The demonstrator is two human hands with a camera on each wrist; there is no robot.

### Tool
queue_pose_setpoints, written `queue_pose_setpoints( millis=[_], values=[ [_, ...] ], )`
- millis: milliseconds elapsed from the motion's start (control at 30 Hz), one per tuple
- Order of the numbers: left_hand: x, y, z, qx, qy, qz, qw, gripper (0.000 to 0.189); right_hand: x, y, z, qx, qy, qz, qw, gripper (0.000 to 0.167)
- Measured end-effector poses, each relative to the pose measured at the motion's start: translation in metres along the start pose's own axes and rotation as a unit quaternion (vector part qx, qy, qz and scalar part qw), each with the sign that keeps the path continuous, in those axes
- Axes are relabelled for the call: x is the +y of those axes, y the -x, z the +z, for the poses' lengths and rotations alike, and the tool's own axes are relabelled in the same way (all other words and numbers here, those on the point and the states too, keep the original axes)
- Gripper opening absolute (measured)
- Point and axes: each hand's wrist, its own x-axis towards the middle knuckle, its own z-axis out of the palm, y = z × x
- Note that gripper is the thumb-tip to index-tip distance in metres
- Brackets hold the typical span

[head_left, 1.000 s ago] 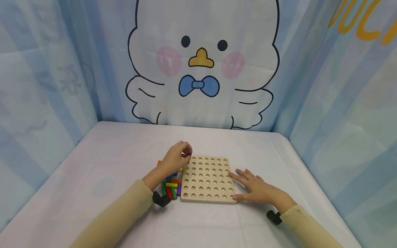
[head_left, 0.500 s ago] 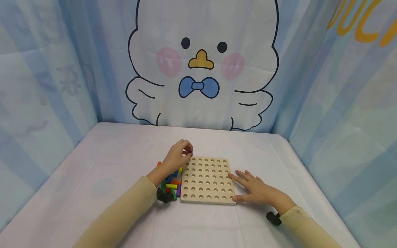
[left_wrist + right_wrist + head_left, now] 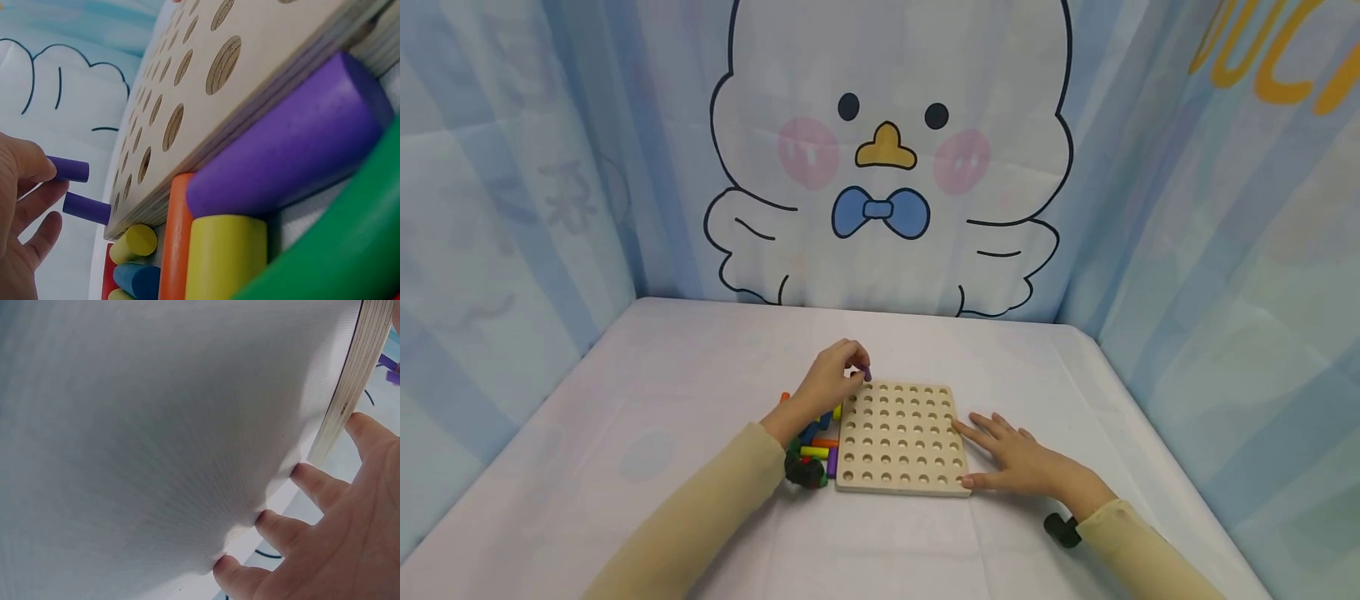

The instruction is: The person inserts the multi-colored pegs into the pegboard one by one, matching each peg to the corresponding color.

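My left hand point(image 3: 831, 375) pinches a purple peg point(image 3: 72, 170) between thumb and finger, over the far left part of a square wooden pegboard point(image 3: 902, 437) with rows of round holes. A second purple peg point(image 3: 86, 207) juts up from the board's far left corner, just beside the held one in the left wrist view. My right hand point(image 3: 1018, 457) lies with spread fingers at the board's right side. Its thumb rests at the near right corner and its index fingertip touches the right edge; the other fingertips point(image 3: 269, 519) rest on the white cloth.
Loose pegs lie along the board's left side: a purple peg point(image 3: 294, 137), an orange peg point(image 3: 177, 237), a yellow peg point(image 3: 226, 253), a green peg point(image 3: 337, 231) and a blue peg point(image 3: 137, 279). My left forearm and its dark wrist camera point(image 3: 805, 471) partly cover them. A patterned curtain point(image 3: 887, 250) closes the back.
My left hand has shifted slightly right along the board's far edge with the purple peg, which now points downward. The right hand has stayed in place.
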Motion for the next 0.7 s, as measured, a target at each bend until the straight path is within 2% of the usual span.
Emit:
queue_pose_setpoints(
  millis=[233,700],
  values=[
    [0.0002,-0.0003,0.0036,-0.011,0.005,-0.014,0.9998,0.010,0.0015,-0.0001,0.0002,0.002,0.003,-0.003,1.0000,0.091],
    [-0.0041,-0.0003,0.0071,-0.008,-0.029,-0.049,0.9983,0.012,0.0007,-0.0005,-0.0005,-0.003,-0.002,0.001,1.0000,0.091]
  ],
)
